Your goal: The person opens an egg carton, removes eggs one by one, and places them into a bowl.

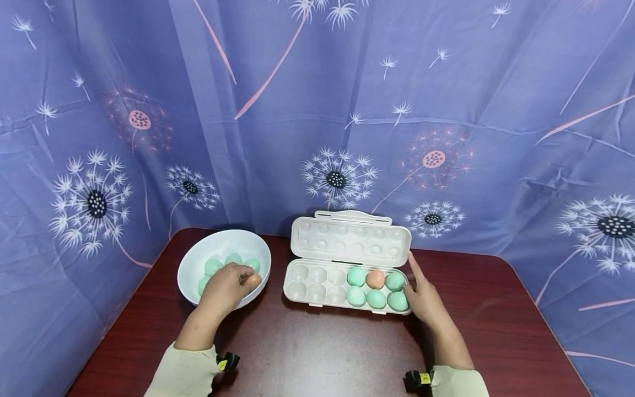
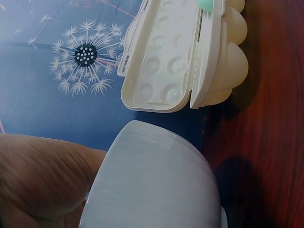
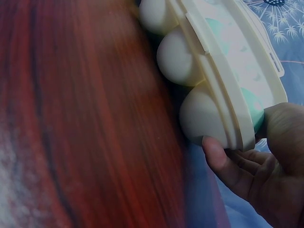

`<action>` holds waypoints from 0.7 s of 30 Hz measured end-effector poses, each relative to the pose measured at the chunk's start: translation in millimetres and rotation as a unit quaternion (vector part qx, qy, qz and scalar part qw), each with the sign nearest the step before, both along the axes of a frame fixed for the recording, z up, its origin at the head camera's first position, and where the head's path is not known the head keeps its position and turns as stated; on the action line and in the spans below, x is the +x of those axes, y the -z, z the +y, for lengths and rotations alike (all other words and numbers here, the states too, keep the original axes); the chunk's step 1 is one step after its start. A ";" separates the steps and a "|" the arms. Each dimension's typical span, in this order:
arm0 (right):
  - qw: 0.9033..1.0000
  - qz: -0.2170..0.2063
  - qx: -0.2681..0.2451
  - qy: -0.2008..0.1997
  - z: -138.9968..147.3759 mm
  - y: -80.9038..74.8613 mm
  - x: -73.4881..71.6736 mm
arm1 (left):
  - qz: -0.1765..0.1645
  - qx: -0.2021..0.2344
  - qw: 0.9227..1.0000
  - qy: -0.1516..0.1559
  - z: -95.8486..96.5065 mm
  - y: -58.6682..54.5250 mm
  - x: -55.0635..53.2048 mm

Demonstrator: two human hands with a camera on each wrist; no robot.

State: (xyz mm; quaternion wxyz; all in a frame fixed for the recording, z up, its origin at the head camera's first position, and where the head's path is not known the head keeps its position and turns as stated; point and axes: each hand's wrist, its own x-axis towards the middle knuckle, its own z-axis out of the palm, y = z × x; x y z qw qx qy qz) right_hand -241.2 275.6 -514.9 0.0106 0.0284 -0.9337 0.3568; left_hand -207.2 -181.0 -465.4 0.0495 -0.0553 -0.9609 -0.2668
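In the head view, my left hand [image 1: 229, 285] reaches over the near right side of a white bowl [image 1: 194, 259], its curled fingers at an orange egg [image 1: 254, 282] that they partly cover. Several green eggs [image 1: 213, 267] lie around it inside. To the right stands a cream egg carton [image 1: 316, 305], lid raised. Its right half holds green eggs [image 1: 376, 299] and one orange egg [image 1: 375, 279]; the left cups are bare. My right hand [image 1: 428, 300] grips the carton's right end, one finger along the lid side. The left wrist view hides the left fingertips behind the bowl [image 2: 156, 175].
A dark red wooden table [image 1: 317, 353] carries the bowl and the carton. Behind it hangs a blue curtain [image 1: 278, 165] with dandelion prints, close to the back of the carton lid [image 1: 352, 242]. Black wrist cameras [image 1: 229, 362] sit on both sleeves.
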 end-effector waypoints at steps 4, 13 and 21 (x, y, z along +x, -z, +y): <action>1.000 0.000 -0.001 -0.002 0.9 0.8 0.2 | 0.000 0.001 1.000 -0.004 0.1 -1.1 1.0; 1.000 -0.001 0.001 -0.007 3.7 1.3 0.0 | 0.053 0.035 0.997 -0.035 12.6 -8.4 2.6; 1.000 0.002 -0.001 -0.009 2.9 2.3 -0.6 | 0.105 0.052 0.992 -0.035 32.4 -11.6 0.6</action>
